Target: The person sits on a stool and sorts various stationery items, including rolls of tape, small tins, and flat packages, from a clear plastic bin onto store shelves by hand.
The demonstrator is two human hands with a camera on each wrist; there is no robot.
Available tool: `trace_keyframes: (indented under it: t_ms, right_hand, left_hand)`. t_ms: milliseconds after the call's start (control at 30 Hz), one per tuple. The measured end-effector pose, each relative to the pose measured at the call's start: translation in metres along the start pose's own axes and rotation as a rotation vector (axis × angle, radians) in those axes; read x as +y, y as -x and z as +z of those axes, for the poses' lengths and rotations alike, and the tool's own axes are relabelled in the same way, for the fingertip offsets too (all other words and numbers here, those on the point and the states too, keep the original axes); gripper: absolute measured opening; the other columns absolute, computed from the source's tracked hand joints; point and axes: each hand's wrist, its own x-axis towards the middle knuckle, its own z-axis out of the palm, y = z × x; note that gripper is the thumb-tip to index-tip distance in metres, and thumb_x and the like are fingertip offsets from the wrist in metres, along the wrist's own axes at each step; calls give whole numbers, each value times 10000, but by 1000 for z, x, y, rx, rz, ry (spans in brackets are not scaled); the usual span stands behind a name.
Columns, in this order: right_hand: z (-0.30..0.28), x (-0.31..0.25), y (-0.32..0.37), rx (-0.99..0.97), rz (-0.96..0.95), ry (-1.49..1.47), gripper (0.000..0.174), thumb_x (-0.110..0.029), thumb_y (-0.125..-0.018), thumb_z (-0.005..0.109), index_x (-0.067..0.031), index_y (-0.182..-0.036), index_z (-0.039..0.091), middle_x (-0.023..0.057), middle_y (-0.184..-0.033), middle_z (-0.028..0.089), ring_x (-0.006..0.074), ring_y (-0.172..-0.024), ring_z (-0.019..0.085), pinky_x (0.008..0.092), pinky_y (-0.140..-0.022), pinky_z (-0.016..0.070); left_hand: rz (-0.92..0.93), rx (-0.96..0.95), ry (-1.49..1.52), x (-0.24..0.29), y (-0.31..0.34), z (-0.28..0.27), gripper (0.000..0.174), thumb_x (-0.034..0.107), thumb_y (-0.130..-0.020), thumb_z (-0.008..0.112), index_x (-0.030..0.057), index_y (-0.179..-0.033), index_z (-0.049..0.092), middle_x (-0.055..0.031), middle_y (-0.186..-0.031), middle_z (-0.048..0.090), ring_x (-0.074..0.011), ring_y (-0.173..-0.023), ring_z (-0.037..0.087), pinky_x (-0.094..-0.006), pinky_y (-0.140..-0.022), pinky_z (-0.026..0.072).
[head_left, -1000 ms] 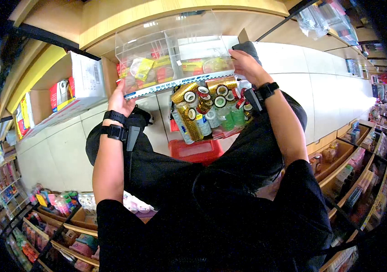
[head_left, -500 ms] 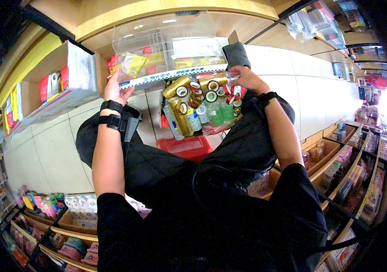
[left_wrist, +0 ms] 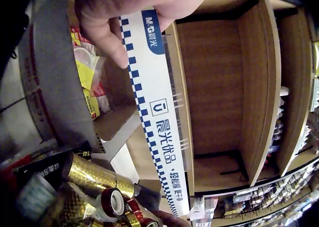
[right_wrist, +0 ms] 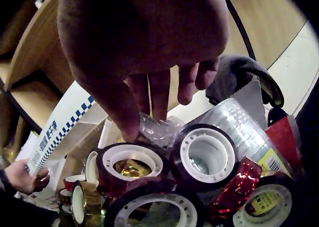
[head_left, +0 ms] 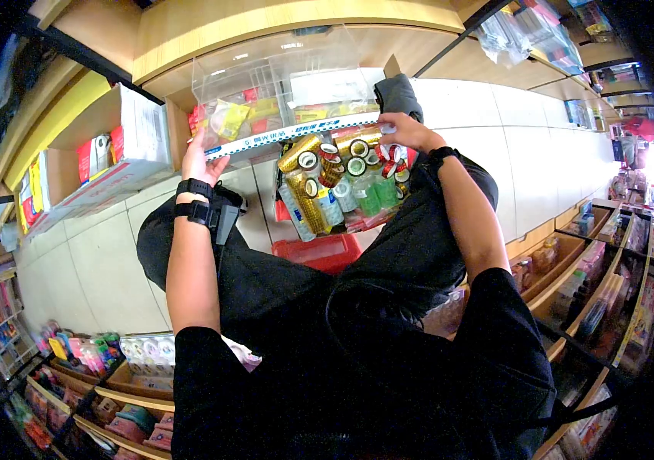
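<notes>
My left hand [head_left: 200, 159] grips the left end of a clear plastic display box [head_left: 265, 80] by its white strip [left_wrist: 154, 97], which has blue checks and lettering. In the left wrist view, fingers lie on both sides of that strip. My right hand [head_left: 411, 132] is at the strip's other end, over a heap of tape rolls [head_left: 357, 166]. In the right wrist view, its thumb and fingers pinch crumpled clear plastic wrap [right_wrist: 162, 130] beside a red tape roll [right_wrist: 132, 162]. Gold, red and green rolls fill the container between the knees.
Below the heap stands a red plastic box [head_left: 317, 253]. At left is an open cardboard carton [head_left: 143, 126] with red and yellow packs. Wooden shelving [head_left: 288, 19] runs along the far side, and stocked shelf bins [head_left: 572, 284] stand at right. A dark grey cloth-like item [head_left: 397, 98] lies beyond the right hand.
My right hand has left the display box's right end and moved down to the tape rolls, shifting the clear wrap slightly left. My left hand keeps its hold on the display box.
</notes>
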Motion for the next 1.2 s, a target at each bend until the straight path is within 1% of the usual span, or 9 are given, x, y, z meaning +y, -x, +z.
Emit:
trace_keyframes:
  t_ms: [133,233,333,433,467,533,567,1000,1200]
  right_hand:
    - [1,1,0,-3,-25,4,404,-155,-699,657,-7,-1059,547,144,-915,619,236,-860,580,321,-775,447]
    - [1,-1,6,119,-62,51,359,-155,-702,649,-5,-1017,566,150,-911,621,246,-859,592,325,-766,456]
    - [-5,-37,36,211,76,154,369,-193,-690,648,-23,-1010,574,177,-936,618,315,-862,602,371,-762,479]
    - [18,-79,56,307,-15,470,249,-170,-710,603,-70,-937,584,147,-882,614,293,-831,603,400,-742,485]
    - [32,-74,54,399,-198,606,248,-166,-721,623,-66,-945,585,120,-924,594,277,-887,576,375,-772,463]
    - [51,-81,53,378,-159,681,289,-160,-695,630,-91,-969,572,86,-982,560,269,-907,553,380,-780,450]
    - [60,-73,47,394,-165,670,302,-168,-672,643,-104,-958,571,60,-1001,536,261,-907,536,382,-774,439]
    - [78,-69,32,462,-202,704,232,-171,-642,677,-95,-851,614,52,-1063,534,240,-1023,487,390,-827,396]
    - [65,-74,27,610,-172,688,160,-168,-690,591,-72,-818,600,67,-925,590,236,-876,549,379,-737,442]
  left_hand:
    - [-2,37,-1,-3,-4,-1,503,472,-776,607,129,-1112,456,-84,-935,554,-220,-686,593,-292,-519,537]
    - [5,43,-28,-3,-7,-4,496,477,-778,602,137,-1109,456,-75,-952,558,-220,-728,585,-300,-563,536]
    - [-12,46,-26,-1,1,0,477,476,-783,596,135,-1091,468,-66,-941,571,-216,-749,582,-300,-575,534]
    - [13,-12,-28,-1,3,-1,457,469,-788,592,128,-1073,484,-69,-913,583,-209,-738,586,-302,-572,533]
    - [11,-17,-25,-2,1,-1,457,469,-788,592,128,-1073,484,-69,-913,583,-209,-738,586,-302,-572,533]
    - [-2,22,-8,-2,-1,-1,442,459,-792,593,112,-1052,504,-69,-886,590,-198,-703,588,-295,-545,529]
    - [1,22,-5,-2,-2,-1,442,459,-792,593,112,-1052,504,-69,-886,590,-198,-703,588,-295,-545,529]
    - [10,31,27,-1,1,-2,435,447,-778,619,93,-1011,522,-86,-798,580,-194,-629,583,-295,-499,532]
    - [-2,37,14,-2,0,-2,419,450,-777,619,94,-981,533,-71,-783,571,-173,-605,574,-276,-470,529]
